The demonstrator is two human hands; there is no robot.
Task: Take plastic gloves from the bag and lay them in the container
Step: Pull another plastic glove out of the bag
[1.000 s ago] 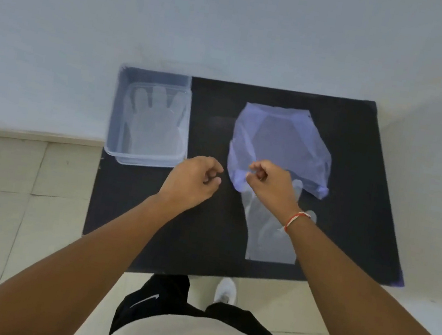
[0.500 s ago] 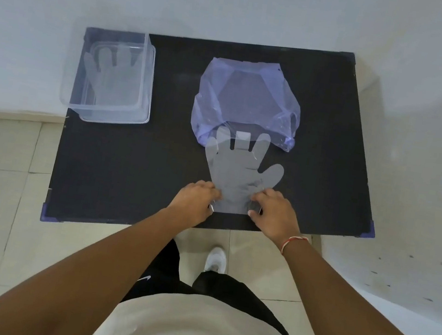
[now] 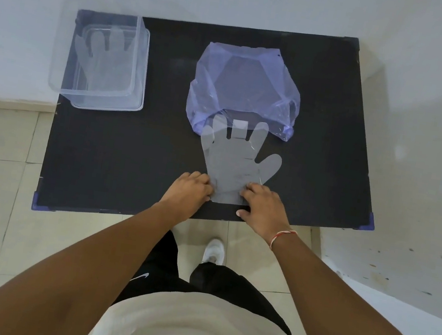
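A clear plastic glove (image 3: 236,159) lies flat on the black table, fingers pointing away from me, its fingertips just under the mouth of the purple plastic bag (image 3: 245,85). My left hand (image 3: 189,188) pinches the cuff's left corner and my right hand (image 3: 264,205) pinches the right corner, both near the table's front edge. At the table's back left stands a clear plastic container (image 3: 140,69) with another clear glove (image 3: 106,55) lying flat inside it.
The black table (image 3: 118,157) has purple corner caps and stands against a white wall. Tiled floor, my legs and a white shoe (image 3: 214,251) show below the front edge.
My hands went from the bag's mouth to the front edge, drawing the glove out of the bag; since half a second ago they hold the cuff nearly still. The camera view shifted.
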